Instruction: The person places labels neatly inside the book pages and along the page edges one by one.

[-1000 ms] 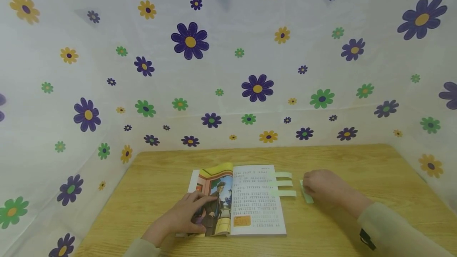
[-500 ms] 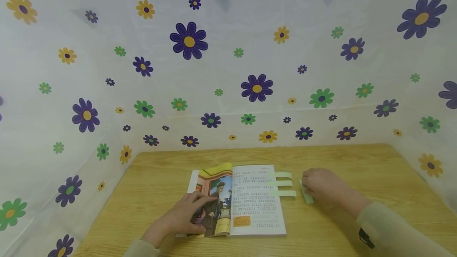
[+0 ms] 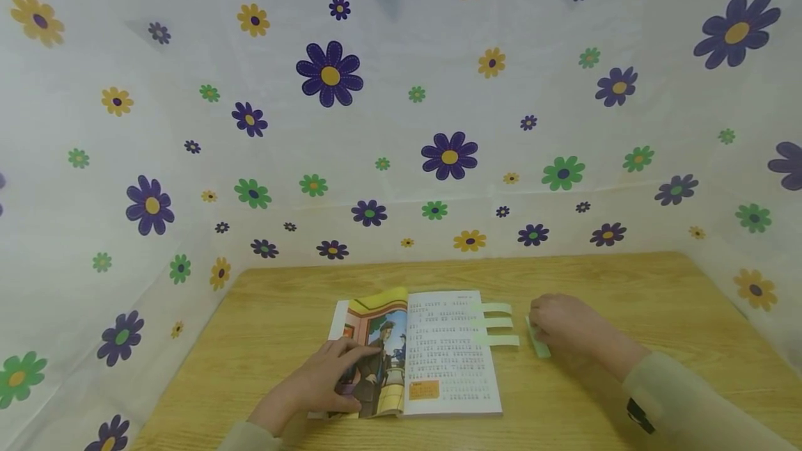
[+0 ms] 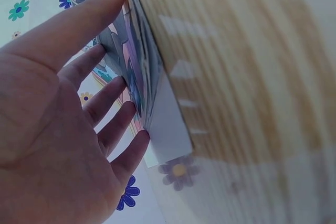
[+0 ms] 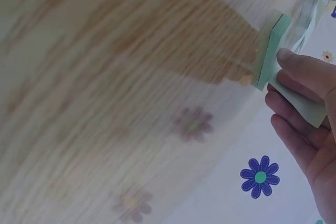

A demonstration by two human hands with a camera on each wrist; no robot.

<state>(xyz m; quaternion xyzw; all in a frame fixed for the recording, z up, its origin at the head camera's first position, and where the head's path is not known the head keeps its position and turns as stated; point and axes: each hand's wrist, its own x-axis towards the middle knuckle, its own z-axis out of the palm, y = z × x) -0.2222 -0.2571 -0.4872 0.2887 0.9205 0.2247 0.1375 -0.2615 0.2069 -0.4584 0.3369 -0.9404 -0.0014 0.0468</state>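
An open book lies on the table, a colour picture on its left page and print on its right. My left hand rests on the left page with fingers spread; in the left wrist view the thumb and fingertips touch the curved page edges. To the right of the book is a pad of pale green sticky notes. My right hand is at this pad, thumb and fingers pinching a sticky note that bends away from it. In the head view, that note is mostly hidden by the hand.
Three pale green strips stick out past the right page's edge, between the book and the right hand. The wooden table is enclosed at back and sides by a white flowered cloth.
The right hand has shifted very slightly at the pad. The left hand, book and strips stay in place, and the head view tilts a little.
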